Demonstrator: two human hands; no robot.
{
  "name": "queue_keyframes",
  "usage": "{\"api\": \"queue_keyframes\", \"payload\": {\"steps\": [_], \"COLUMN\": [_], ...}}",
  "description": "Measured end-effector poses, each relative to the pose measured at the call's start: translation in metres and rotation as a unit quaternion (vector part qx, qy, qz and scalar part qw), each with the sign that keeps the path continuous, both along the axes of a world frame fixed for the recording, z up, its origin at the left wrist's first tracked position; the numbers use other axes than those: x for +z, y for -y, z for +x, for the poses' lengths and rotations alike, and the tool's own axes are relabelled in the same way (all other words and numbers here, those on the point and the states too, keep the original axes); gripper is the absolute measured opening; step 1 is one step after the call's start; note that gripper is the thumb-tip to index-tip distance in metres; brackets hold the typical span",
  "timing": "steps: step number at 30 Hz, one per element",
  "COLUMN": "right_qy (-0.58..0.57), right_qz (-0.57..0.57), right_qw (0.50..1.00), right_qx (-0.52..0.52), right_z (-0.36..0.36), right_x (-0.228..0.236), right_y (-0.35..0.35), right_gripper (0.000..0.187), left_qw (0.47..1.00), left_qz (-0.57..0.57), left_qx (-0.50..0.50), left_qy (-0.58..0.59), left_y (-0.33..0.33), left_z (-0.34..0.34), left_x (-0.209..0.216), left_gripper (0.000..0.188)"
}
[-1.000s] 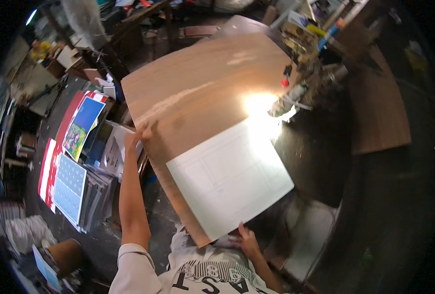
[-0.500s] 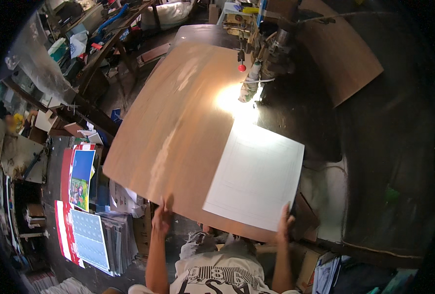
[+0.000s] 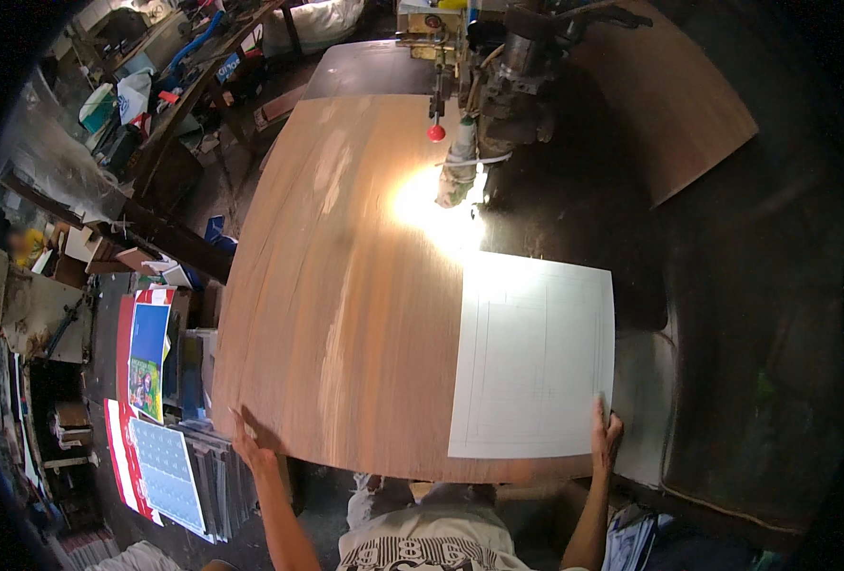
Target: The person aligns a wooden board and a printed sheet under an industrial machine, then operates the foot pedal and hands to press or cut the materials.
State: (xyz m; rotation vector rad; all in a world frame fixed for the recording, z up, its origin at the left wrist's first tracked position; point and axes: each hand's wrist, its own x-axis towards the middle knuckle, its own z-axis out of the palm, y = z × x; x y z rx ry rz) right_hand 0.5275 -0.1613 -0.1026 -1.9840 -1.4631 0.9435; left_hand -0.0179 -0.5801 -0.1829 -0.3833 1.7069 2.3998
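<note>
A large brown plywood sheet [image 3: 289, 285] lies under a machine with a bright lamp [image 3: 460, 176]. On its right part rests a white paper [image 3: 536, 362] ruled with thin lines, its top edge close to the lamplight. My left hand [image 3: 254, 447] is closed on the sheet's near left corner, fingers on top. At the near right edge my right hand [image 3: 607, 438] grips the sheet, thumb over the paper's lower right corner; its other fingers are partly hidden. The machine's working point is lost in the glare.
The machine's arm [image 3: 517, 76] and a red ball knob [image 3: 436, 133] hang over the sheet. Another brown board [image 3: 679, 114] lies at the far right. Stacked printed sheets [image 3: 170, 466] stand at my left, near a cluttered bench [image 3: 184, 95].
The plywood and paper have turned counterclockwise, their near edges now almost level. My left hand has shifted left along the sheet to its corner. The right hand has moved right with the sheet.
</note>
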Motion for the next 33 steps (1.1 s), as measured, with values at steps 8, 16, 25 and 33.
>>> {"api": "queue_keyframes", "payload": {"steps": [8, 16, 25, 33], "right_qy": [0.100, 0.115, 0.131, 0.126], "right_qz": [0.131, 0.026, 0.061, 0.066], "right_qw": [0.986, 0.993, 0.989, 0.990], "right_qx": [0.016, 0.001, 0.019, 0.026], "right_z": [-0.005, -0.017, -0.015, -0.012], "right_x": [0.014, 0.019, 0.010, 0.004], "right_y": [-0.022, -0.056, -0.084, -0.094], "right_gripper": [0.070, 0.066, 0.065, 0.064], "left_qw": [0.994, 0.987, 0.984, 0.987], "left_qz": [-0.102, -0.160, -0.175, -0.151], "left_qx": [0.015, -0.026, 0.000, 0.016], "left_qy": [0.024, -0.019, 0.036, 0.058], "left_y": [-0.040, -0.067, -0.088, -0.097], "left_z": [0.029, 0.026, 0.014, 0.012], "left_x": [0.033, 0.046, 0.045, 0.042], "left_gripper": [0.061, 0.064, 0.070, 0.072]}}
